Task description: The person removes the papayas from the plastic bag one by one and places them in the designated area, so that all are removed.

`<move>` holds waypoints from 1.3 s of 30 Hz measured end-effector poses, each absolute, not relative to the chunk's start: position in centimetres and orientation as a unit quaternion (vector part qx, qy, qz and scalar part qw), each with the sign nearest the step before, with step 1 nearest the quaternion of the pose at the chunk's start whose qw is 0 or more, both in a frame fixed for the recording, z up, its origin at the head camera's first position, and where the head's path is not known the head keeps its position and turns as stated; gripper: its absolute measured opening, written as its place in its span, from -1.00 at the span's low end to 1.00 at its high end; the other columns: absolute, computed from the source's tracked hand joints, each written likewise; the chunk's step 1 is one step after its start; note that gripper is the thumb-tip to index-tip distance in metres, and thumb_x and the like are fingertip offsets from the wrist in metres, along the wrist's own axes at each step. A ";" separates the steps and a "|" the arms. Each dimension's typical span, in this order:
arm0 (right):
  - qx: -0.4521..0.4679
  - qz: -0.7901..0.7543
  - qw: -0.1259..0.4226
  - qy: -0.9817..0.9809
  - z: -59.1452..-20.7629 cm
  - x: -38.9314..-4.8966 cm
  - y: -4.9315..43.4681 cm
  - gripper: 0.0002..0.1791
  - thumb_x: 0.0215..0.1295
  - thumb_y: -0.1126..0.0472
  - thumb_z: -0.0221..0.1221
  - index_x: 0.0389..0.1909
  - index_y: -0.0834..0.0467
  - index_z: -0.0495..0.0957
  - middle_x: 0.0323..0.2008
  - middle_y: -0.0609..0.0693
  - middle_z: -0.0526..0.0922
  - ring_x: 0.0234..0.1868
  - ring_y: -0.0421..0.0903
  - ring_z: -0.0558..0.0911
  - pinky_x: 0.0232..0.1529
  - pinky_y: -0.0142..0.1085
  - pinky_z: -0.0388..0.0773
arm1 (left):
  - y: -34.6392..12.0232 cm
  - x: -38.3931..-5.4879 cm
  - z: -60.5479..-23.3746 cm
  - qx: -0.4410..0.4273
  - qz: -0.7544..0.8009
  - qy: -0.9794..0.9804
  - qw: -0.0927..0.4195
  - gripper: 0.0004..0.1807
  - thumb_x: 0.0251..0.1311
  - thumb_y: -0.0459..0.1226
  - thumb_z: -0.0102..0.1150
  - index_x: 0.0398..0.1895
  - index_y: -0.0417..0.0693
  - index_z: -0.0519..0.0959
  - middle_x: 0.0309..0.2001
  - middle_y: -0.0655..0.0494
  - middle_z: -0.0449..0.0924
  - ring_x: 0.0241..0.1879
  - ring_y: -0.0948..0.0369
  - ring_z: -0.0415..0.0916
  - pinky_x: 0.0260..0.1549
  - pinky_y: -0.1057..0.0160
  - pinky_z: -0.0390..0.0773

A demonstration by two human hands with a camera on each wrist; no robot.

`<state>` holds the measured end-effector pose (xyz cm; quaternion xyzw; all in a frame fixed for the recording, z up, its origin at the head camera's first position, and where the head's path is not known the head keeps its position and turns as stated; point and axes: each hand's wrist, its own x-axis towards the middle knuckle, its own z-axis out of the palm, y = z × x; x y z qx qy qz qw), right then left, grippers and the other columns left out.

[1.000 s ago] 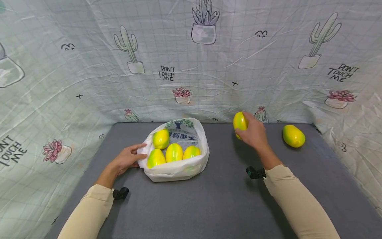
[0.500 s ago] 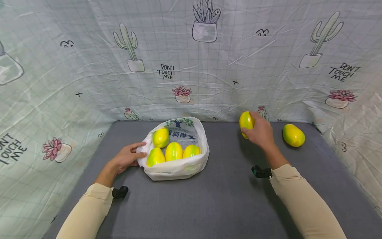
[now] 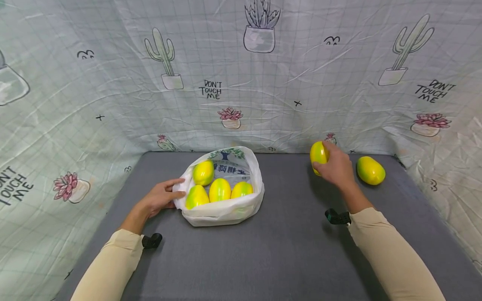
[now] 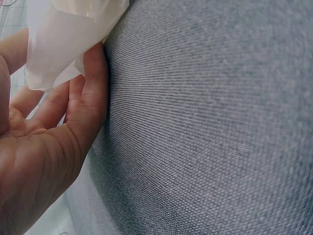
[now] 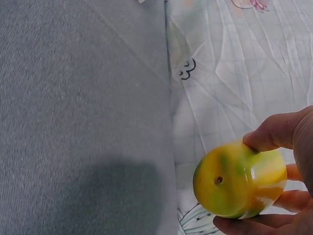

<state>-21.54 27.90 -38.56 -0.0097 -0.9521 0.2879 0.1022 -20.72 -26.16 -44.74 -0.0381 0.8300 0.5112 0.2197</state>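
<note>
A white plastic bag (image 3: 226,217) sits with its mouth open in the head view, several yellow-green mangoes (image 3: 219,190) inside. My left hand (image 3: 161,200) is at its left side, holding the bag's edge between thumb and fingers; the left wrist view shows the white plastic (image 4: 63,44) among them. To the right, my right hand (image 3: 336,166) grips another mango (image 3: 318,155) above the table, its shadow falling below. That mango's stem end (image 5: 219,180) faces the right wrist camera, thumb on one side and fingers on the other. One more mango (image 3: 370,170) lies right of this hand.
The grey table (image 3: 241,263) lies under everything. A patterned cloth (image 3: 263,92) with cactus drawings rises along the back and both sides. Dark straps (image 3: 337,217) with small devices sit at both wrists.
My right hand has moved to the right with the mango in its grip, closer to the mango lying on the table. The left hand and bag stay nearly in place.
</note>
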 end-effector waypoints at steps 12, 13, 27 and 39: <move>-0.006 0.280 0.099 -0.955 -39.1 -21.3 29.3 -0.13 0.33 0.16 0.29 0.58 0.31 0.17 0.52 0.45 0.26 0.32 0.49 0.41 0.18 0.38 0.45 | -26.2 -20.6 -45.1 -0.036 0.511 0.830 0.220 -0.18 0.44 -0.11 0.27 0.66 0.01 0.15 0.55 -0.32 0.27 0.03 0.20 0.61 -0.07 0.20 0.71; -0.006 0.279 0.099 -0.955 -39.1 -21.3 29.4 -0.13 0.33 0.16 0.29 0.58 0.32 0.17 0.52 0.45 0.26 0.31 0.49 0.41 0.18 0.38 0.45 | -26.2 -20.6 -45.1 -0.035 0.511 0.830 0.220 -0.18 0.44 -0.11 0.27 0.66 0.01 0.15 0.54 -0.32 0.27 0.03 0.20 0.61 -0.07 0.20 0.71; -0.005 0.263 0.102 -0.959 -39.2 -21.4 30.8 -0.13 0.31 0.18 0.32 0.54 0.40 0.19 0.49 0.47 0.28 0.32 0.51 0.40 0.24 0.37 0.40 | -26.1 -20.5 -44.9 -0.030 0.519 0.827 0.216 -0.19 0.44 -0.12 0.26 0.66 -0.01 0.15 0.53 -0.33 0.29 0.00 0.23 0.62 -0.08 0.21 0.72; -0.006 0.253 0.104 -0.962 -39.3 -21.5 32.2 -0.11 0.30 0.16 0.32 0.55 0.40 0.17 0.48 0.47 0.30 0.28 0.51 0.42 0.19 0.39 0.38 | -26.1 -20.6 -44.7 -0.034 0.517 0.828 0.216 -0.18 0.42 -0.10 0.29 0.65 0.01 0.18 0.53 -0.32 0.30 0.03 0.21 0.62 -0.06 0.21 0.71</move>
